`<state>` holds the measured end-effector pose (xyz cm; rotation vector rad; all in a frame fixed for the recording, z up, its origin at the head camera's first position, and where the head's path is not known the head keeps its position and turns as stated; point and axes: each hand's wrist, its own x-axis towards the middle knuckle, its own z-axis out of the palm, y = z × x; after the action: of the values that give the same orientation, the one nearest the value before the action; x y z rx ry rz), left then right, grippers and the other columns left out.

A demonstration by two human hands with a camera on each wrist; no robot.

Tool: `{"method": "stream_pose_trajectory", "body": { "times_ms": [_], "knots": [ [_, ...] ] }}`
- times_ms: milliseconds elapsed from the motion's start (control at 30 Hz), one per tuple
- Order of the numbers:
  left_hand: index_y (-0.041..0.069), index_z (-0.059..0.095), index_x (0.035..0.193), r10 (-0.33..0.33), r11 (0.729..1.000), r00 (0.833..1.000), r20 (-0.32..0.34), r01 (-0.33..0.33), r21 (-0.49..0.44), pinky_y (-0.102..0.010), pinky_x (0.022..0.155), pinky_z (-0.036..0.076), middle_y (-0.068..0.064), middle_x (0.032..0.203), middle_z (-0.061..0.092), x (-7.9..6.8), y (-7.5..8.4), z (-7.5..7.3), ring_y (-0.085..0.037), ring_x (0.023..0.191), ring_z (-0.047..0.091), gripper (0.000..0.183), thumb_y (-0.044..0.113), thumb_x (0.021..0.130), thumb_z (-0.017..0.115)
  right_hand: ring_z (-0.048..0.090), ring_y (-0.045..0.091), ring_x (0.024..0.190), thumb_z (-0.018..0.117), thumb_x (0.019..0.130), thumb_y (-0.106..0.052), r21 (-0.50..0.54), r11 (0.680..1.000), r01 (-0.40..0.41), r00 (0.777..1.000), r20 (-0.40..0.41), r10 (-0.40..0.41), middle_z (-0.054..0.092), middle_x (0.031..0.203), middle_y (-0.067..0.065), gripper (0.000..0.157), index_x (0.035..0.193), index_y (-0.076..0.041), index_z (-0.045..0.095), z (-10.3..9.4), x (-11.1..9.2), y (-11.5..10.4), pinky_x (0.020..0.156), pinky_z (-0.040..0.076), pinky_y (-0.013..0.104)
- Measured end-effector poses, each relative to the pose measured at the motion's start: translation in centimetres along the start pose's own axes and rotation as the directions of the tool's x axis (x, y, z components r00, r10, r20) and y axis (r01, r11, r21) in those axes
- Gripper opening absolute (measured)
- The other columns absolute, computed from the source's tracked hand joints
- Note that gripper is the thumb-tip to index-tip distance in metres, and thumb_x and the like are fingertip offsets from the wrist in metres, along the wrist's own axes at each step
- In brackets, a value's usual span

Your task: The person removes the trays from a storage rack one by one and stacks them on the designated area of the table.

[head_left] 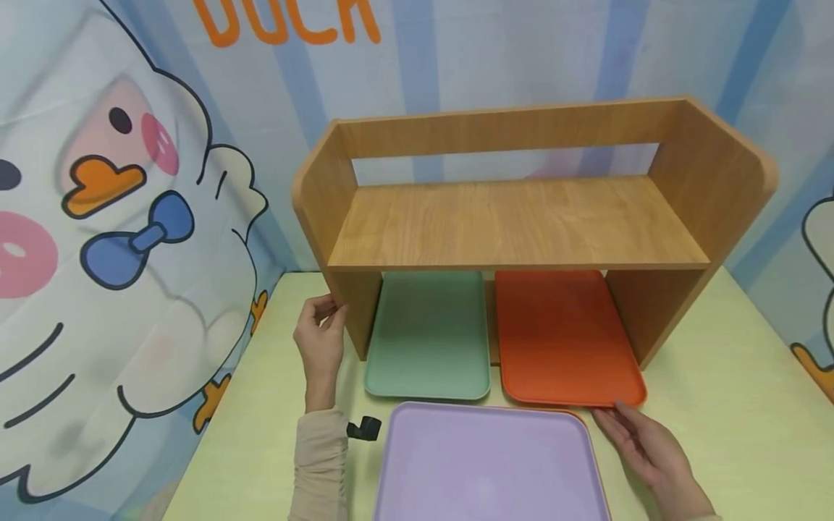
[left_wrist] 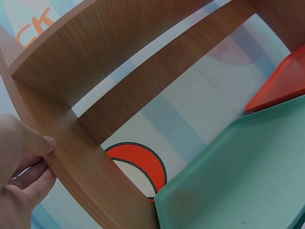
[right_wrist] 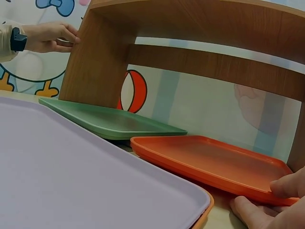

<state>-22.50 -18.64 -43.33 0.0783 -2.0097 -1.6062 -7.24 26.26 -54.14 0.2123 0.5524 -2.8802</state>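
A wooden two-tier shelf (head_left: 515,221) stands on the table. My left hand (head_left: 321,340) pinches the front edge of its left side panel, thumb and fingers at the wood (left_wrist: 33,162). My right hand (head_left: 651,452) holds the front right corner of an orange-red tray (head_left: 567,340), thumb over the rim and fingers below it, as the right wrist view shows (right_wrist: 281,205). This tray lies partly under the shelf's board. Beside it on the left, a green tray (head_left: 430,336) also reaches under the board, its front end sticking out.
In front of the shelf lies a lilac tray (head_left: 489,463), with the orange rim (right_wrist: 207,214) of another tray showing beneath it. A black wrist camera (head_left: 365,428) sits by the left sleeve (head_left: 319,463). Behind hangs a printed duck curtain (head_left: 163,239).
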Motion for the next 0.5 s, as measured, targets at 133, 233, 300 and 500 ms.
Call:
{"method": "stream_pose_trajectory", "body": {
  "times_ms": [133,233,300,500],
  "knots": [
    [0.002,0.061,0.105,0.001,1.000,1.000,0.003,-0.001,-0.002,-0.026,0.086,0.056,-0.009,0.102,0.064,-0.01,-0.13,0.04,-0.015,0.096,0.062,0.021,0.004,0.086,0.069,0.065,0.033,0.104,0.033,0.101,0.001,0.020,1.000,0.004,1.000,-0.004,-0.004,0.064,0.107,0.027,0.029,0.103,0.005,0.061,-0.03,0.01,0.16,0.104,0.045,0.037],
    [0.002,0.061,0.105,0.001,1.000,1.000,0.001,-0.001,-0.003,-0.027,0.087,0.056,-0.010,0.102,0.064,-0.02,-0.28,0.06,-0.015,0.096,0.063,0.021,0.003,0.086,0.069,0.066,0.033,0.103,0.033,0.102,0.000,0.041,0.999,0.010,1.000,-0.010,-0.010,0.065,0.106,0.027,0.030,0.101,0.004,0.062,-0.11,0.01,0.28,0.103,0.045,0.038],
    [0.002,0.061,0.105,0.004,1.000,1.000,0.001,-0.004,-0.004,-0.027,0.087,0.056,-0.010,0.102,0.064,-0.01,-0.35,0.08,-0.015,0.096,0.062,0.021,0.003,0.085,0.069,0.066,0.032,0.102,0.033,0.102,0.000,0.044,0.999,0.019,1.000,-0.022,-0.019,0.065,0.105,0.026,0.030,0.100,0.003,0.063,-0.11,0.02,0.32,0.103,0.046,0.038],
    [0.000,0.061,0.104,0.012,1.000,1.000,-0.001,-0.012,-0.015,-0.019,0.083,0.056,-0.011,0.102,0.064,0.11,-0.26,0.08,-0.016,0.095,0.063,0.022,0.004,0.085,0.070,0.067,0.031,0.100,0.036,0.100,0.002,0.029,0.998,0.049,0.997,-0.060,-0.047,0.065,0.103,0.025,0.028,0.098,0.002,0.063,0.08,0.24,0.34,0.102,0.046,0.038]
  ]
}}
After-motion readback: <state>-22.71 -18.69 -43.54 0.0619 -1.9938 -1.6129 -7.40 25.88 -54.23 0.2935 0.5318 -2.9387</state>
